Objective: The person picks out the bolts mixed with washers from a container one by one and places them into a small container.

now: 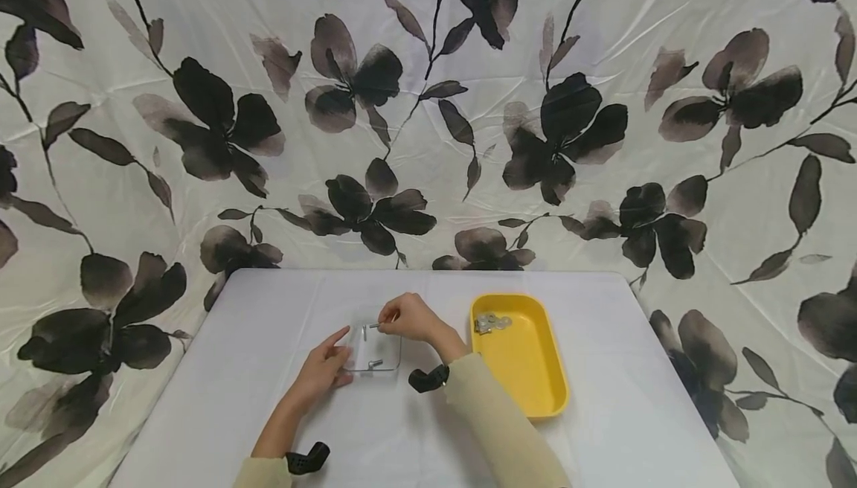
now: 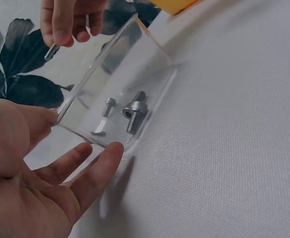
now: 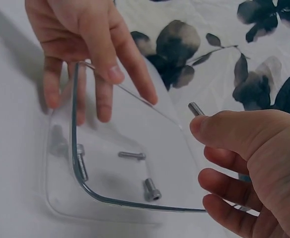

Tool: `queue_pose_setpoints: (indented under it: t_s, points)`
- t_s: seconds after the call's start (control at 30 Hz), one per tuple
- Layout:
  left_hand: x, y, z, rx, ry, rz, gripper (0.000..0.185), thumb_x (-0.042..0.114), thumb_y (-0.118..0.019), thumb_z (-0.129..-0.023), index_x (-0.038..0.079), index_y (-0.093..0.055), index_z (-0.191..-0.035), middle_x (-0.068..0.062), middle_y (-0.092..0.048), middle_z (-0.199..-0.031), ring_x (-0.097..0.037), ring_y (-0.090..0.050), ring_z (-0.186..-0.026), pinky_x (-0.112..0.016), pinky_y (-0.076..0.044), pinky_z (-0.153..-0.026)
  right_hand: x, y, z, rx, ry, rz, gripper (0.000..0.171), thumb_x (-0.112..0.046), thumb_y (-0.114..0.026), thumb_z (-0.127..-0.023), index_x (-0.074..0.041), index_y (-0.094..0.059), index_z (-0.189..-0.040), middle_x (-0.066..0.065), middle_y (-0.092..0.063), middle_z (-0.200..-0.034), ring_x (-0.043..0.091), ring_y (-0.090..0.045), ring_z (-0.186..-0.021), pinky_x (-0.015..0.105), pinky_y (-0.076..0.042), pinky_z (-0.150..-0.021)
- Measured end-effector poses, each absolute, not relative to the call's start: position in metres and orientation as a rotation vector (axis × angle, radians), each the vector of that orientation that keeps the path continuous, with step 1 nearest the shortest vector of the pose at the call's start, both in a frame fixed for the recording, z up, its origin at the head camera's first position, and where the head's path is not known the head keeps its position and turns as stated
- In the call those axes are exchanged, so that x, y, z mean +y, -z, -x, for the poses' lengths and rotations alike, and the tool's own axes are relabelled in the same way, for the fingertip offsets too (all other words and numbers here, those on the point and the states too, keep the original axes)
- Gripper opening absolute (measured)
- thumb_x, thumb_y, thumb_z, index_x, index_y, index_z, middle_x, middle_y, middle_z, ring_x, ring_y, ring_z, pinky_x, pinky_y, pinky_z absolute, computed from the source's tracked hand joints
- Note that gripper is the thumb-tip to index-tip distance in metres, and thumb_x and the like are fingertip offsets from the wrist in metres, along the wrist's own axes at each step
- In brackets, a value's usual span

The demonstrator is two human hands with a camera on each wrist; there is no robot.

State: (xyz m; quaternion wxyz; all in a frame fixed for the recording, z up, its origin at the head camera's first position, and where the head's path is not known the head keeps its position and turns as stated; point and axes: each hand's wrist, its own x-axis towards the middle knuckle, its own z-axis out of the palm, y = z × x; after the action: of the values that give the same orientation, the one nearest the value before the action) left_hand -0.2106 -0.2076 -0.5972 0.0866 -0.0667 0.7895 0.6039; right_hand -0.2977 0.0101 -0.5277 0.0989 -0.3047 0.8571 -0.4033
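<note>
A clear plastic box (image 1: pixel 388 350) stands on the white table in front of me. Several socket-head bolts lie inside it, among them a thick bolt (image 2: pixel 133 126) and a smaller bolt (image 3: pixel 131 155). My left hand (image 1: pixel 324 366) touches the box's left side with its fingers extended along the wall and rim. Over the far right part of the box, my right hand (image 1: pixel 416 318) pinches a bolt (image 3: pixel 196 109) between thumb and fingers. Its threaded end sticks out; the rest is hidden by the fingers.
To the right of the box stands a yellow tray (image 1: pixel 550 391). Small metal pieces (image 1: pixel 492 323), some flat and round like washers, lie in its far left corner. A floral cloth (image 1: pixel 469 138) hangs behind the table's far edge.
</note>
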Motion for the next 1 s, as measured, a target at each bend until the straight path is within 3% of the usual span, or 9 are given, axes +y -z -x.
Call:
queue_pose_setpoints:
  t_s: [0.23, 0.47, 0.7, 1.0]
  points:
    - [-0.207, 0.598, 0.209, 2.363, -1.788, 0.194, 0.051, 0.019, -0.05, -0.103, 0.019, -0.035, -0.151, -0.022, -0.05, -0.124, -0.028, -0.057, -0.098, -0.034, -0.058, -0.076, 0.009, 0.529, 0.296, 2.532, 1.187, 0.886, 0.005, -0.012, -0.078, -0.082, -0.01, -0.075, -0.084, -0.009, -0.064, -0.07, 0.004, -0.056, -0.065, 0.018, -0.046, -0.057]
    - [-0.207, 0.599, 0.212, 2.359, -1.807, 0.185, 0.051, 0.019, -0.051, -0.102, 0.019, -0.036, -0.151, -0.022, -0.051, -0.124, -0.029, -0.058, -0.099, -0.034, -0.058, -0.076, 0.011, 0.532, 0.298, 2.64, 1.141, 0.815, 0.02, -0.019, -0.08, -0.081, -0.01, -0.074, -0.097, -0.01, -0.063, -0.075, 0.004, -0.057, -0.068, 0.018, -0.047, -0.06]
    - [-0.208, 0.591, 0.21, 2.466, -1.758, 0.264, 0.051, 0.02, -0.052, -0.101, 0.014, -0.036, -0.15, -0.022, -0.052, -0.125, -0.031, -0.058, -0.101, -0.035, -0.058, -0.074, 0.026, 0.527, 0.296, 2.637, 1.147, 0.805, 0.016, -0.016, -0.078, -0.084, -0.008, -0.074, -0.097, -0.009, -0.064, -0.077, 0.007, -0.057, -0.071, 0.019, -0.049, -0.061]
    - [-0.188, 0.549, 0.216, 2.767, -1.573, 0.19, 0.048, 0.02, -0.053, -0.1, 0.008, -0.042, -0.146, -0.022, -0.052, -0.132, -0.04, -0.052, -0.118, -0.051, -0.05, -0.091, 0.055, 0.513, 0.297, 2.685, 1.112, 0.771, 0.01, -0.018, -0.075, -0.087, -0.013, -0.074, -0.096, -0.009, -0.063, -0.079, 0.009, -0.057, -0.073, 0.02, -0.05, -0.066]
